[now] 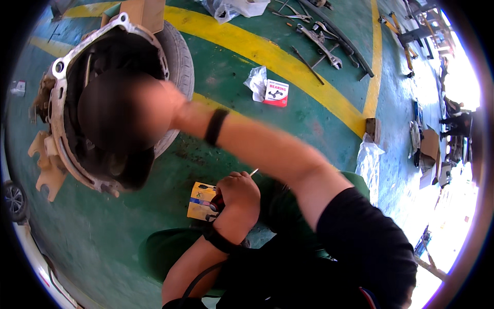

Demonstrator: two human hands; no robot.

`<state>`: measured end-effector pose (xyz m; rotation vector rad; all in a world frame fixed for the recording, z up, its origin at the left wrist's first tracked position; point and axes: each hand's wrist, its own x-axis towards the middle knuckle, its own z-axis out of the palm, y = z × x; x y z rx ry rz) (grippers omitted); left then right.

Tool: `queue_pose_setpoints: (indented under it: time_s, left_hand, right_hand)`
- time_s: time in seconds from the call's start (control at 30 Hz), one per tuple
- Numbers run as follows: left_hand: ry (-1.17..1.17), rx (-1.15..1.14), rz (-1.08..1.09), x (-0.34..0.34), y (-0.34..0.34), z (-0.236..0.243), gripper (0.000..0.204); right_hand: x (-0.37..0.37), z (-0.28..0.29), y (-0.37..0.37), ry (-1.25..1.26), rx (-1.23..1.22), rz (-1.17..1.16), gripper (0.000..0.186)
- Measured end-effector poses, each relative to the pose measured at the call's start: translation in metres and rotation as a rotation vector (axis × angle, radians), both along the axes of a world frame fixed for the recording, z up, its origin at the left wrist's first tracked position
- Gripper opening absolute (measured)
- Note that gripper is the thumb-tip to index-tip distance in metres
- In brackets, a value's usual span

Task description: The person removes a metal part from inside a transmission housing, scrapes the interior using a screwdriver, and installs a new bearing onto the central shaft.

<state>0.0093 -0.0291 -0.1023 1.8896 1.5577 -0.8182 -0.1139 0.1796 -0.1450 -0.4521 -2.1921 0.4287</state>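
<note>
A large metal bell housing (62, 139) with a dark hollow inside stands at the left, leaning near a tyre (181, 67). My right arm reaches across to it, and my right hand (159, 105) is over its opening. That hand is smeared, and a dark round blur covers its fingers, so what it touches is hidden. Lower down, my left hand (238, 193) is closed round a screwdriver (218, 203) with a red and black handle; a thin pale shaft pokes out beyond the knuckles. Just beside this hand, a yellow and blue box (198, 203) lies on the green floor.
A small white and red box (277, 92) sits beside crumpled clear plastic (256, 82). Wrenches (321, 46) and bars lie at the top right. A cardboard box (141, 14) is behind the housing. A wooden block (373, 130) and plastic wrap (368, 165) are at the right.
</note>
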Motion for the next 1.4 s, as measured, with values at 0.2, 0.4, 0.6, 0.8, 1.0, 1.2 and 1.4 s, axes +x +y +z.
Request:
queue_pose_setpoints:
  time_s: [0.2,0.4,0.6,0.8,1.0,1.2,1.4]
  left_hand:
    - [0.066,0.113,0.022,0.012,-0.003,0.005,0.024]
    - [0.040,0.126,-0.007,0.002,0.004,0.001,0.023]
    - [-0.251,0.212,0.280,-0.001,0.019,-0.035,0.020]
    - [-0.613,0.201,0.548,-0.001,0.028,-0.108,0.027]
    - [-0.615,0.041,0.748,-0.010,0.052,-0.084,0.046]
    - [-0.990,0.575,1.103,-0.033,0.097,-0.051,0.074]
    - [-1.209,1.037,1.095,-0.054,0.122,-0.005,0.044]
  right_hand:
    - [0.160,0.004,0.057,-1.186,-0.318,-0.049,0.023]
    - [0.318,-0.065,0.059,-0.970,-0.428,-0.495,0.071]
    - [0.329,-0.064,0.042,-1.308,-0.681,-0.545,0.119]
    - [0.323,-0.073,0.062,-1.071,-0.636,-0.463,0.098]
    - [0.284,-0.030,0.081,-0.616,-0.531,-0.355,0.095]
    - [0.261,0.007,0.076,-0.500,-0.203,-0.322,0.087]
    - [0.230,0.042,0.047,-0.508,-0.056,-0.125,0.080]
